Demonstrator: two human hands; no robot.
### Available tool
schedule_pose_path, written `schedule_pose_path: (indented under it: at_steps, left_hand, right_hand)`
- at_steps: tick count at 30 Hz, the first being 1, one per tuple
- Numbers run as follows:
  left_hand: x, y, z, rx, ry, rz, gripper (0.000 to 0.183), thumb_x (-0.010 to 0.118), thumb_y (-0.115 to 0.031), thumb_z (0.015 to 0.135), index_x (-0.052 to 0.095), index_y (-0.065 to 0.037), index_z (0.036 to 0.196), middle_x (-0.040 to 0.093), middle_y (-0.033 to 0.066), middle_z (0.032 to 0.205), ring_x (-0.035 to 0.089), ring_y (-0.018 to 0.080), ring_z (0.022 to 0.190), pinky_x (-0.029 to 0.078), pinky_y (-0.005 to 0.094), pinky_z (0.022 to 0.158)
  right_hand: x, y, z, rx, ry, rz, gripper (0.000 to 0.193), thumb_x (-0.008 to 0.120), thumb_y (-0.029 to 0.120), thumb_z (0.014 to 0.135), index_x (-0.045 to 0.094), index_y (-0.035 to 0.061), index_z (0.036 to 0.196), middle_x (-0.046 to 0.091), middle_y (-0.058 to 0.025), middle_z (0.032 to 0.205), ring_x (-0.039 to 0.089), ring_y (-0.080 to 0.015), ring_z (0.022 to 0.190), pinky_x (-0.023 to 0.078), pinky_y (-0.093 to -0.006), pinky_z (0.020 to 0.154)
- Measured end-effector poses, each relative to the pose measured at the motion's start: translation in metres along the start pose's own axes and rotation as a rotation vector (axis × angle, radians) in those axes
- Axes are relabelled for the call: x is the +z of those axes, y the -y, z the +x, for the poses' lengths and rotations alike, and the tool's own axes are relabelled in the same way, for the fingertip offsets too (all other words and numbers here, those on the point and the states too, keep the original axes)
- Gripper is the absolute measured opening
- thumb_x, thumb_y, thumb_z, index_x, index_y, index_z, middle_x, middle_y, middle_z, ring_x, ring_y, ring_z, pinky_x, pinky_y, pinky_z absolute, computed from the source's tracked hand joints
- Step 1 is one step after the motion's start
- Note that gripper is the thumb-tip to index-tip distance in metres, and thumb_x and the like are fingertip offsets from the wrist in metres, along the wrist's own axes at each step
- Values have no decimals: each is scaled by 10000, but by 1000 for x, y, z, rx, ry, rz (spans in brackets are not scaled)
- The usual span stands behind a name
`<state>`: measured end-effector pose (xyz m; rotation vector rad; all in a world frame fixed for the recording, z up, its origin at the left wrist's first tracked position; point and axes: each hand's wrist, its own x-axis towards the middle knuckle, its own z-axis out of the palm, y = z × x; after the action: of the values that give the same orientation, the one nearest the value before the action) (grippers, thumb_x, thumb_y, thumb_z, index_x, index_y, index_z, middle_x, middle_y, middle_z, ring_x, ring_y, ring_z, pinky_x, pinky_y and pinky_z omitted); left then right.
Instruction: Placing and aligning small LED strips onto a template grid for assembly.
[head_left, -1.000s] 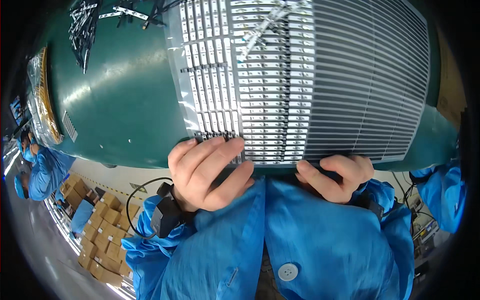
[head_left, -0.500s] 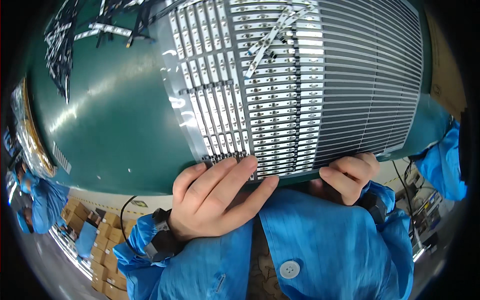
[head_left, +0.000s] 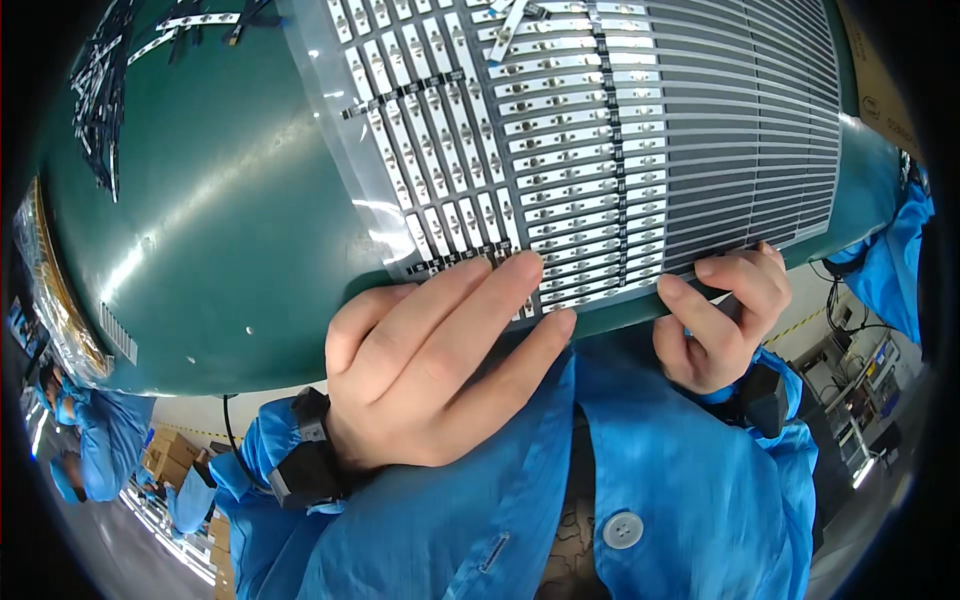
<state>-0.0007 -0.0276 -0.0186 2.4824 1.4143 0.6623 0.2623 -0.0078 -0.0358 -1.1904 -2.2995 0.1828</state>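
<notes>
A wide grey panel [head_left: 688, 190] lies across the green work surface, its near edge by my hands. Rows of narrow white circuit-board strips [head_left: 560, 160] with small metal parts sit on it, crossed by black connectors [head_left: 612, 110]. My left hand [head_left: 430, 365] is open, its fingers stretched over the panel's near edge and covering the ends of some strips. My right hand [head_left: 725, 315] is at the near edge further right, fingers loosely bent with tips at the edge and the thumb apart below. Nothing shows in its grasp. A loose white strip [head_left: 510, 30] lies across the far rows.
Dark wired strips [head_left: 100, 110] are heaped at the far left of the green surface [head_left: 220, 270]. A clear-wrapped bundle [head_left: 62, 300] stands at its left rim. A cardboard box [head_left: 880, 90] is at the far right. Other people in blue [head_left: 105, 440] are in the background.
The panel and its strips sit nearer in the view and slightly turned. My right hand has shifted right and upward, its fingers less tightly curled. My left hand stays spread over the near edge.
</notes>
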Motion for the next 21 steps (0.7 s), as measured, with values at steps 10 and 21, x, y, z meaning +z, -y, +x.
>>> schedule_pose_path:
  at_steps: [10, 21]
  left_hand:
    - [-4, 3, 0, 2, -39, -126, 359, 760, -144, 632, 780, -145, 990, 679, 157, 1199, 664, 311, 989, 498, 381, 828]
    - [-112, -17, -14, 235, -452, -28, 263, 590, -358, 918, 657, -103, 917, 638, 110, 953, 631, 271, 883, 479, 436, 797]
  right_hand:
    - [-8, 3, 5, 38, 54, 82, 417, 726, 121, 634, 753, 213, 1039, 606, -15, 1054, 520, -208, 917, 344, -462, 963]
    - [-60, -25, 35, -13, -9, 276, 321, 683, 121, 796, 657, -2, 1092, 582, -175, 1089, 583, -258, 915, 433, -407, 879]
